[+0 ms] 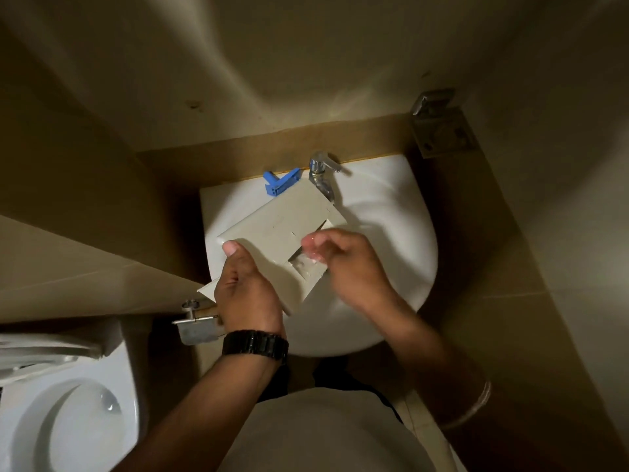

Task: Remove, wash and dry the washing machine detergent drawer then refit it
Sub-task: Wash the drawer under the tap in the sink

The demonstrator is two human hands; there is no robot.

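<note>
This is a small bathroom in a home. A white sink point(401, 233) sits against the wall with a shiny metal tap point(321, 173) at the back, and a white toilet point(68, 420) stands just beside it with its seat lifted. The walls point(170, 80) are plain beige tiles, and the room is dim.

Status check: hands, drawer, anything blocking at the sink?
Left hand grips drawer over sink. Right hand blurred at the drawer's wet opening, grip unclear. Blue insert on the rim by tap; nothing blocking.
</note>
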